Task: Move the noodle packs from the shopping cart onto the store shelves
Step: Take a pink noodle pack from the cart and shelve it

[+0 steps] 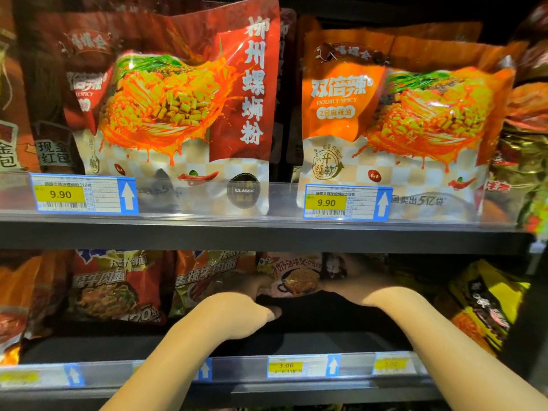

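A pink noodle pack (296,275) with a cartoon chicken stands deep in the lower shelf, in a dark gap between other packs. My left hand (249,304) grips its lower left edge, fingers curled under it. My right hand (353,281) holds its right side, partly hidden behind the pack. Both forearms reach in over the lower shelf's front rail (299,367). The shopping cart is out of view.
Red beef noodle packs (115,287) fill the lower shelf to the left, yellow-black packs (486,301) to the right. The upper shelf (267,232) carries big red (189,108) and orange (394,126) snail-noodle bags behind 9.90 price tags.
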The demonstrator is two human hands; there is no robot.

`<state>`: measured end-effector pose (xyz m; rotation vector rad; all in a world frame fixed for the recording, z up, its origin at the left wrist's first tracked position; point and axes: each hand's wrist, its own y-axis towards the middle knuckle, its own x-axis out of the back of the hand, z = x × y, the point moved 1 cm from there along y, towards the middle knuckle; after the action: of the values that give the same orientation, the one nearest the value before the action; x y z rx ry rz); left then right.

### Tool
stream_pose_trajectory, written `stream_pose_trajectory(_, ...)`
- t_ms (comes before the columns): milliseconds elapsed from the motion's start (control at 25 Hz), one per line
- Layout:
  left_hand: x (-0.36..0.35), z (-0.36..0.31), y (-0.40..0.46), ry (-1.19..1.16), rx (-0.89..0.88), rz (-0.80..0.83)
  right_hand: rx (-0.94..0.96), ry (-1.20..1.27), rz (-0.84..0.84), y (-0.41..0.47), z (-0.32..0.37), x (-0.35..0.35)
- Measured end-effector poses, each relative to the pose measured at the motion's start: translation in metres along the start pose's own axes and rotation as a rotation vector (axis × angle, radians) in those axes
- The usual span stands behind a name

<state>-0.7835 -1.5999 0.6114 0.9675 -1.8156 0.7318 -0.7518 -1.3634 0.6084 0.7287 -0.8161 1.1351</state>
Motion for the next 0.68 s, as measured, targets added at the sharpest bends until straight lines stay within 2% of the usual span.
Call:
stream_pose_trajectory(120, 0.002, -0.011, -0.006, 0.079, 0.014, 0.065, -0.016, -0.103, -0.009, -0.023, 0.001, 0.008)
stream_pose_trajectory(280, 0.002, -0.019, -0.018, 0.184, -0.003, 0.075, -0.242, -0.295, 0.098, -0.058, -0.003, 0.015)
stream_pose_trajectory(400, 0.0, -0.029, -0.029, 0.18, -0.078, 0.012, -0.246, -0.218, 0.002, -0.084, -0.015, 0.017)
stream_pose_trajectory(680, -0.023, -0.072, -0.072, 0.117, -0.241, 0.022, -0.148, -0.139, -0.078, -0.162, -0.044, 0.051)
